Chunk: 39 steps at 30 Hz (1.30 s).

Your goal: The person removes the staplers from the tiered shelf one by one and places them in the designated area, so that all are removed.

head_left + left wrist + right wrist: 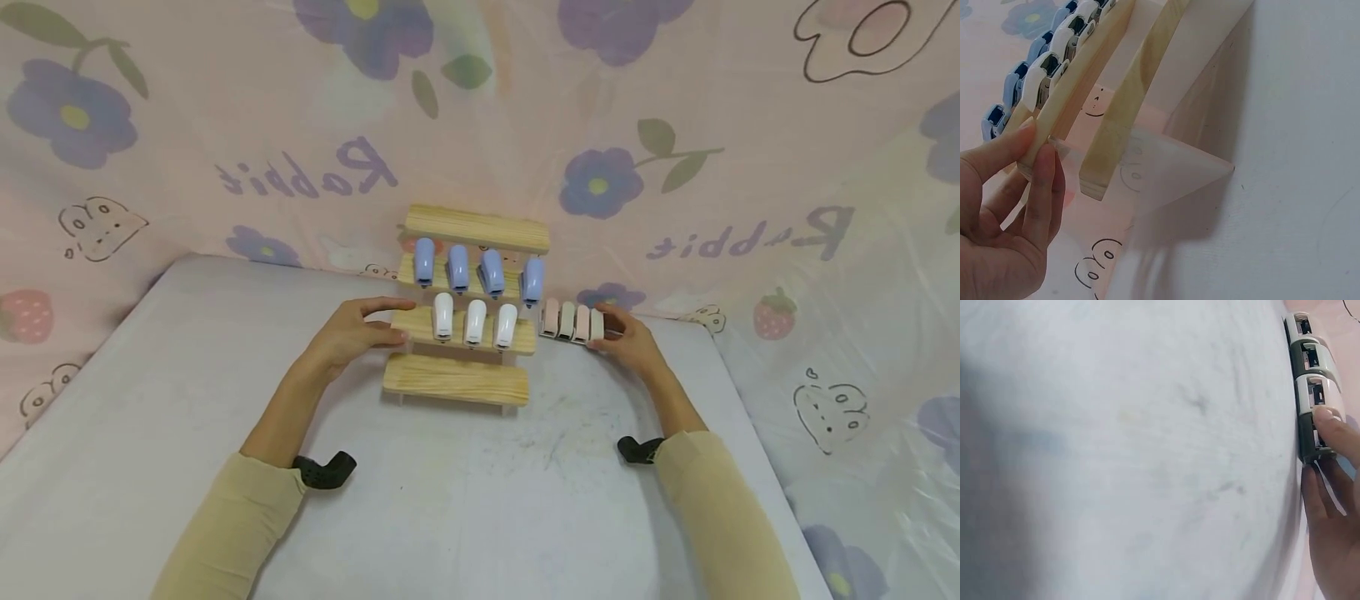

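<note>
A tiered wooden display stand (457, 380) with clear supports stands at the back of the table. My left hand (348, 337) pinches the left end of one of its planks (1079, 94), thumb on one side and fingers on the other. Three white mini staplers (475, 322) sit on that plank, and several blue mini staplers (458, 268) sit on the plank above. Right of the stand, several pink and grey mini staplers (567, 320) stand side by side in a row. My right hand (628, 340) grips the row's right end, its thumb on the last grey stapler (1307, 439).
A printed curtain (495, 125) hangs close behind the stand and along both sides. The white table (465, 500) spreads out in front, with faint smudges right of centre. The stand's top plank (477, 227) and lowest plank carry no staplers.
</note>
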Each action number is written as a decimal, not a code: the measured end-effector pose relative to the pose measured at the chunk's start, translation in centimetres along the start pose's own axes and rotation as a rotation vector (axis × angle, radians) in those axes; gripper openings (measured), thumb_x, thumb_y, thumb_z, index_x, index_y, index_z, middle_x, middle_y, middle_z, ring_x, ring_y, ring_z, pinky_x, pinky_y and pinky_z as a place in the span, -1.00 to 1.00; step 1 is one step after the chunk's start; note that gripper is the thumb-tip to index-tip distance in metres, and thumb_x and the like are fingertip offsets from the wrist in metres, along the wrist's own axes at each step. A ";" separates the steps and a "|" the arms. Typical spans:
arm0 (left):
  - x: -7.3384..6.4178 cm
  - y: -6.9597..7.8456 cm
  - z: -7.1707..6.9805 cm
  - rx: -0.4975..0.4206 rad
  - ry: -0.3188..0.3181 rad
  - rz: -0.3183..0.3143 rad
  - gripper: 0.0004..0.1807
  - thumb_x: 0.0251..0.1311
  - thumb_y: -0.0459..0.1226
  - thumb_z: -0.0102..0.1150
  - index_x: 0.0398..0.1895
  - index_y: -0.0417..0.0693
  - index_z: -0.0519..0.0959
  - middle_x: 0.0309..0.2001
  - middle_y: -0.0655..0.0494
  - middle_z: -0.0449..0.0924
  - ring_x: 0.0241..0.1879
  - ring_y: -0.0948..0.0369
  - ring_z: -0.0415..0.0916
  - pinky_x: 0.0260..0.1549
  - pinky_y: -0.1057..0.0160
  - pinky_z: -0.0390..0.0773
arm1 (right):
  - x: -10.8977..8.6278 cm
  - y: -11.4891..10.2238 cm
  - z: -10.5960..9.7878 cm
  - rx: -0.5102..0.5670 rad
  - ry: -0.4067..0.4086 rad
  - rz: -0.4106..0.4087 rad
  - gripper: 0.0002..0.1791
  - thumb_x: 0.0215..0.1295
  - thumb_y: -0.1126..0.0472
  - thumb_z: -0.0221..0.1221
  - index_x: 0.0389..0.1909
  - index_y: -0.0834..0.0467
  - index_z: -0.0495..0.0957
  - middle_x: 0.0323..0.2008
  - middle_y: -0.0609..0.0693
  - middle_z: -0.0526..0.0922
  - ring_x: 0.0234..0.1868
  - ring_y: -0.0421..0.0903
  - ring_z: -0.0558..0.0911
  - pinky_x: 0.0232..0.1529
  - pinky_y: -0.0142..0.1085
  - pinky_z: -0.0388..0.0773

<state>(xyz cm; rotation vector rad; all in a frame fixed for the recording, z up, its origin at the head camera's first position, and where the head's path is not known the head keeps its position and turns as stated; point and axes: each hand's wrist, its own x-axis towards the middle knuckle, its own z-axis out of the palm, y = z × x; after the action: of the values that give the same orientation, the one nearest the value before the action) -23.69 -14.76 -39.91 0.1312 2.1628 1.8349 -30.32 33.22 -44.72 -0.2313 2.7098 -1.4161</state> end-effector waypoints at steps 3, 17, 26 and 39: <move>0.0 0.1 0.1 0.006 -0.002 0.009 -0.42 0.14 -0.31 0.43 0.27 0.04 0.55 0.52 -0.01 0.09 0.43 -0.14 0.14 0.27 -0.05 0.36 | -0.1 0.0 0.1 -0.026 0.013 0.002 -0.13 0.18 0.36 0.39 0.48 0.20 0.21 0.28 0.34 0.42 0.26 0.26 0.47 0.22 -0.05 0.46; -0.4 -0.3 0.3 0.021 -0.003 0.012 -0.40 0.16 -0.31 0.41 0.31 0.00 0.52 0.47 -0.07 0.19 0.36 -0.11 0.28 0.27 -0.07 0.33 | -0.4 0.4 0.5 -0.071 0.014 0.015 -0.05 0.14 0.29 0.44 0.51 0.20 0.14 0.36 0.34 0.32 0.33 0.30 0.38 0.30 0.09 0.34; -0.1 -0.1 0.0 0.016 -0.011 0.043 -0.41 0.14 -0.32 0.42 0.29 -0.01 0.54 0.47 -0.10 0.18 0.40 -0.13 0.21 0.28 -0.08 0.33 | -1.1 -0.9 0.1 -0.100 0.119 -0.084 -0.17 0.20 0.25 0.40 0.47 0.18 0.26 0.38 0.21 0.36 0.35 0.22 0.39 0.33 -0.02 0.33; -0.1 -0.1 0.0 0.030 -0.013 0.027 -0.42 0.17 -0.31 0.41 0.30 0.00 0.53 0.30 -0.12 0.42 0.14 0.03 0.51 0.01 0.22 0.51 | -3.5 -7.5 0.4 0.110 0.165 -0.261 -0.31 0.18 0.49 0.33 0.35 0.42 0.33 0.29 0.38 0.42 0.31 0.32 0.38 0.31 0.00 0.33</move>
<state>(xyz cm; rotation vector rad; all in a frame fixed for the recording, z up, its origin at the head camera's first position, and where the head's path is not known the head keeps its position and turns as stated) -23.60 -14.77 -40.02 0.1798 2.1907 1.8116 -26.10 29.27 -38.85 -0.4974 2.8018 -1.7189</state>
